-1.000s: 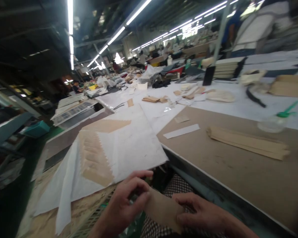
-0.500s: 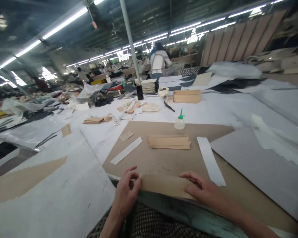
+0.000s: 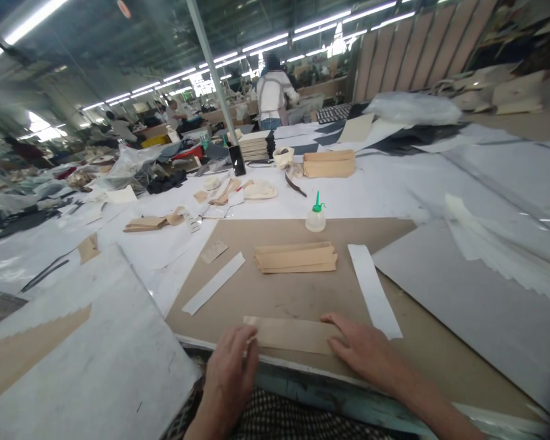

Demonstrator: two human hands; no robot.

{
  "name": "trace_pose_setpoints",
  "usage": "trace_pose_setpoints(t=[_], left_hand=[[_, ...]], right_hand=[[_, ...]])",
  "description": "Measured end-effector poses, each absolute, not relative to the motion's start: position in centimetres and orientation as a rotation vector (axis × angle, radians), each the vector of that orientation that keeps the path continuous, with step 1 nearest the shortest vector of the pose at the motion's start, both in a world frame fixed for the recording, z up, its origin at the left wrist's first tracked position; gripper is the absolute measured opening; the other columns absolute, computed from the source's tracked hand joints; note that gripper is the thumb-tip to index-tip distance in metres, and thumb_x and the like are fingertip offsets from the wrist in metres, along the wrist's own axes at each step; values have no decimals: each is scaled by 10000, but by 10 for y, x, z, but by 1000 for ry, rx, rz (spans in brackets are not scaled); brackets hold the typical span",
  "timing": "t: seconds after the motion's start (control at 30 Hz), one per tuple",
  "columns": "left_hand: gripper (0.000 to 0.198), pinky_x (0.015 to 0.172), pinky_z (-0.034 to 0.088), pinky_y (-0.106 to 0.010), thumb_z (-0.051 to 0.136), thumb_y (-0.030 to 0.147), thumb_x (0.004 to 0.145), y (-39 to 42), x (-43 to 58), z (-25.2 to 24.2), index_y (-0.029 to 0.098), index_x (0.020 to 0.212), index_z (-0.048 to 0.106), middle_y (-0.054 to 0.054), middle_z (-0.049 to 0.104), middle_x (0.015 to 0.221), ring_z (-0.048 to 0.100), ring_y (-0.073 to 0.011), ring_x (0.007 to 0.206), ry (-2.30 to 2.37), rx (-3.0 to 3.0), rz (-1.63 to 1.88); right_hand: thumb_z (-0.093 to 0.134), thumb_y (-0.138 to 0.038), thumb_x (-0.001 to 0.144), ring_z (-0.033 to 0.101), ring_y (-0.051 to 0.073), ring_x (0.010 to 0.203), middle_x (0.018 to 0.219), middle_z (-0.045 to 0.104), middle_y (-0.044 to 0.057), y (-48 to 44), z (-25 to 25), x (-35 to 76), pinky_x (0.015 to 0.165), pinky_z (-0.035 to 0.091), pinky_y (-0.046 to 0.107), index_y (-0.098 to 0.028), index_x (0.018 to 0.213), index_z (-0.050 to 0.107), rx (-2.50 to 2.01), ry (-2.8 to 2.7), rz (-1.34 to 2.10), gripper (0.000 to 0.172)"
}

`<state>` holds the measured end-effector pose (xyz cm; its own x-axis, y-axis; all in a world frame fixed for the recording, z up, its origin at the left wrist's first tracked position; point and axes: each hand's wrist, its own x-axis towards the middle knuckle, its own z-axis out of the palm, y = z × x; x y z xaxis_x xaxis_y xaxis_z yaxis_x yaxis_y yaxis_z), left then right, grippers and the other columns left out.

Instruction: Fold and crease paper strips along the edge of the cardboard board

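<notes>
A flat tan strip (image 3: 293, 335), leather-like, lies along the near edge of the brown board (image 3: 297, 299). My left hand (image 3: 231, 370) is at its left end, fingers curled together and pinching near the lower corner; a small pale bit shows by the fingertips. At the other end, my right hand (image 3: 364, 348) grips the strip with the thumb below and the fingers above. Beyond them lies a stack of similar tan strips (image 3: 296, 258). White strips lie on either side of it, one on the left (image 3: 214, 284) and one on the right (image 3: 374, 290).
A clear bottle with a green spout (image 3: 316, 214) stands at the board's far edge. A grey sheet (image 3: 476, 305) overlaps the board on the right, and a large white panel (image 3: 105, 360) lies at left. Farther back are another tan stack (image 3: 329, 164), a black phone-like object (image 3: 237, 160) and a person (image 3: 272, 95).
The tan strip, raised at the board's edge before, now lies flatter on the board. My left hand has turned more palm-down, and the view has shifted slightly right and down.
</notes>
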<state>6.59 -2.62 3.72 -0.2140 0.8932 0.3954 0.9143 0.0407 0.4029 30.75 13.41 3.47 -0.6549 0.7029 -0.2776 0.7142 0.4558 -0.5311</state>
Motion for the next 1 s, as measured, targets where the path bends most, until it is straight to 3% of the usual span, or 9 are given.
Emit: trace_pose_setpoints(t=[0.1,0.27,0.53,0.63,0.8,1.0], left_hand=[[215,832,530,-344,456,175,970,-23,109,32,214,1120,606,-67,689,1005,638,-212,936,-1970,-2279,-694],[215,815,512,-347,433,185,991,-17,136,12,211,1089,623,-65,689,972,628,-212,923,-1940,-2219,-542],[228,837,460,-366,412,179,999,-19,129,-1,208,1084,621,-43,705,998,607,-229,945,-1889,-2182,-528],[222,855,460,-368,449,207,987,-20,123,-9,215,1128,620,-48,711,1049,612,-240,983,-1844,-2218,-488],[239,877,486,-371,512,262,965,-24,112,-25,221,1176,615,-55,719,1089,633,-247,1015,-1751,-2269,-493],[239,864,503,-352,531,257,960,-26,108,-31,219,1182,611,-56,725,1097,651,-238,1003,-1708,-2289,-545]], right_hand=[[470,-211,880,633,307,1142,1267,669,103,134,33,309,964,466,437,-189,1292,597,1296,2698,-967,432],[541,-255,861,611,301,1169,1282,660,103,138,37,319,1000,444,424,-179,1249,625,1301,2703,-1118,405],[628,-279,831,664,243,986,1093,730,47,151,42,334,851,478,304,-213,1104,687,1312,2724,-1305,287],[550,-239,899,661,221,940,1035,726,43,151,46,344,826,479,301,-205,1070,682,1363,2771,-1244,219],[392,-160,985,600,227,1050,1123,651,94,126,46,374,956,457,381,-195,1132,619,1560,2992,-969,273],[412,-11,894,577,222,1026,1125,622,93,78,18,383,908,503,354,-219,1197,603,1391,3263,-639,413]])
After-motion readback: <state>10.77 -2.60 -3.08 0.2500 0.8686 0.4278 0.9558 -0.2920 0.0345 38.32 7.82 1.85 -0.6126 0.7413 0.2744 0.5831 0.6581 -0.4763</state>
